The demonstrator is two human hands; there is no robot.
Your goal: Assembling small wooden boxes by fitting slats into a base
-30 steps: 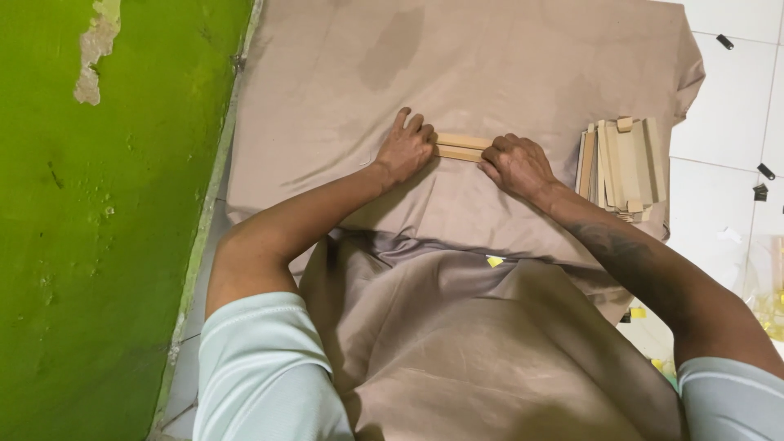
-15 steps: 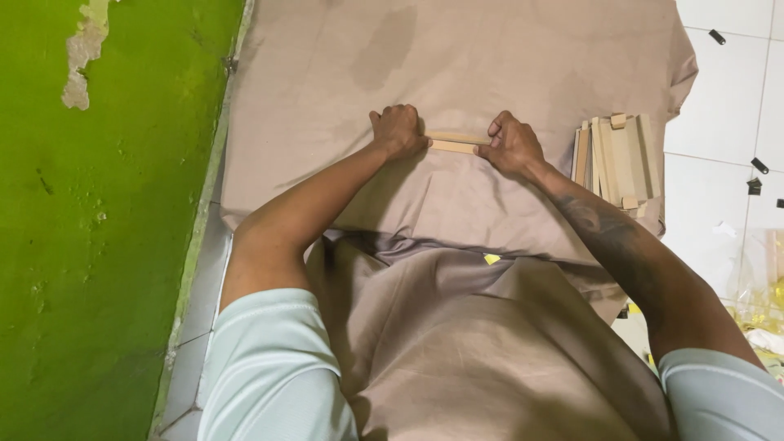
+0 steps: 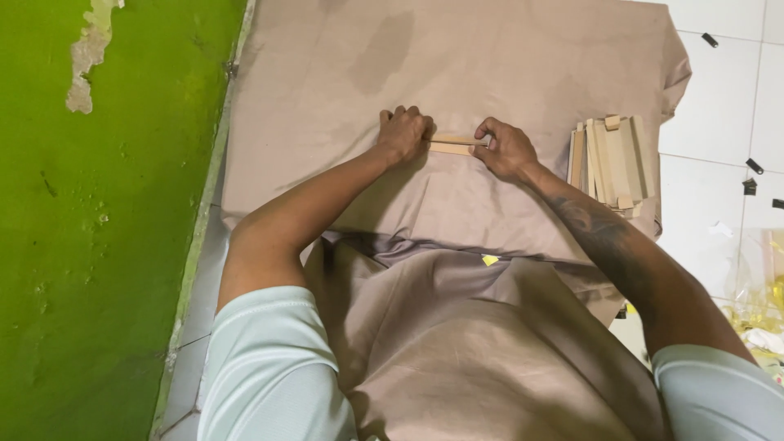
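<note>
Single head-worn view, looking steeply down over the person's own chest and forearms, close in on the beige cloth [image 3: 506,57] spread ahead, green wall [image 3: 98,245] along the left edge, white floor tiles [image 3: 719,122] at right

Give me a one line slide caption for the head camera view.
Both hands, left hand and right hand, grip a small wooden strip on beige cloth, beside stacked wooden pieces.

A taupe cloth [image 3: 506,57] covers most of the floor, and a stack of light wooden slats [image 3: 612,159] lies near its right edge. A bright green wall [image 3: 90,245] with a patch of peeling paint [image 3: 90,57] borders the cloth's left edge. Small black clips [image 3: 751,175] are scattered on white floor tiles [image 3: 710,122] beyond the right edge.
</note>
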